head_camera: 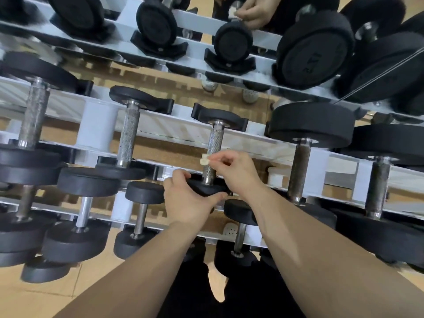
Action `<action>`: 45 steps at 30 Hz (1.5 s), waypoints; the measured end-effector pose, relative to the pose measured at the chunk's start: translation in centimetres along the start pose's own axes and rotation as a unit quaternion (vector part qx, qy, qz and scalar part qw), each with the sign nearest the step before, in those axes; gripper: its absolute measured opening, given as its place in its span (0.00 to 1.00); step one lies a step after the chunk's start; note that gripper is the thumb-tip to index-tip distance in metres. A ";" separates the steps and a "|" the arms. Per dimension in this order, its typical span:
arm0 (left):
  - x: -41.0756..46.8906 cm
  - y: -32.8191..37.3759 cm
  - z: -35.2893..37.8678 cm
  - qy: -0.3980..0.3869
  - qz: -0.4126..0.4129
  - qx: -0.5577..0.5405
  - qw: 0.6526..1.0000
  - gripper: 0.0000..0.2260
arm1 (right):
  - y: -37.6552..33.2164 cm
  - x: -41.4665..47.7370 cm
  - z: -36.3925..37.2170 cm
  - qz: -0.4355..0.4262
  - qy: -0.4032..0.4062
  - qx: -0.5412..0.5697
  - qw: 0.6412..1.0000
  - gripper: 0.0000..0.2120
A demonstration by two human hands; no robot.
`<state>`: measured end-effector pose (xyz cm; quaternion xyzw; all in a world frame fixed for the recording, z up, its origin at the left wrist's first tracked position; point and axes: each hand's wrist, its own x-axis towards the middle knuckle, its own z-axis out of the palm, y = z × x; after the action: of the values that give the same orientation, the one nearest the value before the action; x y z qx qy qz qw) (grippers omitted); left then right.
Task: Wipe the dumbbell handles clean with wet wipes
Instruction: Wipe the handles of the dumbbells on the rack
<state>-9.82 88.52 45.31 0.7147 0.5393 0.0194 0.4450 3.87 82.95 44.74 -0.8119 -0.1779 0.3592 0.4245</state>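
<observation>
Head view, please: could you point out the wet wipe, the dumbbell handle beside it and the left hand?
wet wipe (205, 159), head view, on the small white wad.
dumbbell handle (216, 137), head view, on the knurled bar above the wipe.
left hand (187, 203), head view, on the back of the hand.

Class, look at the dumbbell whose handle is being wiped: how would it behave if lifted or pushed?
The dumbbell probably feels heavy for its size: metal handle, thick black ends. Round ends might roll once off the rack. The rough-textured handle likely resists slipping.
</observation>
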 end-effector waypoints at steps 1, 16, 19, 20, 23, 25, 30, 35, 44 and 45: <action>0.1 -0.1 -0.2 -0.001 0.005 -0.001 1.000 0.37 | -0.8 0.7 0.0 0.001 0.027 0.032 0.999 0.05; 3.4 -3.7 -4.5 -0.121 -0.013 -0.175 0.977 0.32 | -0.7 -0.6 2.3 0.030 0.014 0.098 0.995 0.04; 3.8 -3.8 -4.7 -0.142 -0.035 -0.200 0.969 0.32 | -3.1 2.1 1.7 0.042 0.078 0.197 0.976 0.02; 4.0 -3.8 -4.7 -0.148 -0.042 -0.207 0.966 0.32 | -3.5 2.7 1.6 0.043 0.087 0.208 0.973 0.02; 4.3 -4.3 -4.9 -0.159 -0.047 -0.210 0.963 0.31 | -2.7 1.9 2.0 0.048 0.068 0.178 0.980 0.03; 4.5 -4.5 -5.1 -0.163 -0.044 -0.210 0.963 0.31 | -1.2 -0.3 2.5 0.045 0.028 0.089 0.995 0.02; 4.3 -4.3 -5.1 -0.168 -0.034 -0.223 0.960 0.31 | 0.4 -2.4 3.2 0.022 -0.015 0.016 1.000 0.02; 4.0 -3.9 -5.0 -0.158 -0.035 -0.211 0.964 0.31 | -2.4 2.0 2.3 0.021 0.079 0.109 0.991 0.02; 3.3 -3.7 -4.3 -0.135 -0.046 -0.204 0.968 0.27 | 0.4 -2.0 2.6 -0.056 0.017 -0.040 0.998 0.04; 3.1 -3.6 -4.2 -0.132 -0.047 -0.207 0.968 0.28 | 0.1 -1.6 2.6 -0.065 0.032 -0.044 0.996 0.03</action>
<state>-13.38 93.60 44.09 0.5768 0.4930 0.0150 0.6512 0.83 83.41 44.38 -0.8273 -0.2325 0.2967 0.4166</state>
